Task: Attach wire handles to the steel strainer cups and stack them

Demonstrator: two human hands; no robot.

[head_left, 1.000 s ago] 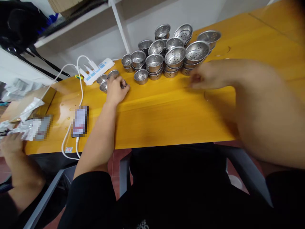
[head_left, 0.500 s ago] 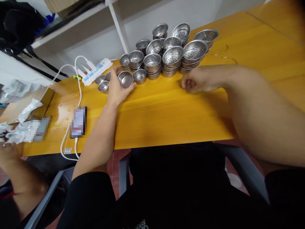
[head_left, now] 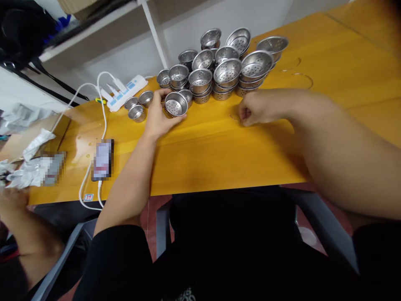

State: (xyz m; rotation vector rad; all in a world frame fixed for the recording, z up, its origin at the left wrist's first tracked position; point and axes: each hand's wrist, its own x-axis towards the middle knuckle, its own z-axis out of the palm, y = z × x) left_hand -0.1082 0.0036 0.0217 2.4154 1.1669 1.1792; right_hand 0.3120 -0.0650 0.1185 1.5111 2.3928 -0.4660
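Note:
My left hand [head_left: 160,113] is closed around a small perforated metal cup [head_left: 176,104], thumb at its near side and fingers behind. The cup's open mouth tilts toward me, showing the holes in its base. To its right, my right hand [head_left: 249,109] is pinched above the table. A thin curved wire [head_left: 233,117] pokes out from its fingertips. Behind both hands stand several stacks of similar perforated cups [head_left: 227,74], the larger ones toward the right. Left of my left hand sit three small cups [head_left: 137,113].
A white power strip [head_left: 129,93] with plugged-in cables lies by the wall. A phone [head_left: 102,159] on a white cable lies at left. More thin wires [head_left: 302,76] lie at right. Another person's arm [head_left: 28,234] rests at the far left, near plastic bags [head_left: 28,172].
My left hand has moved the cup slightly right, away from the small cups. The wire at my right fingertips shows more clearly; that hand has barely moved.

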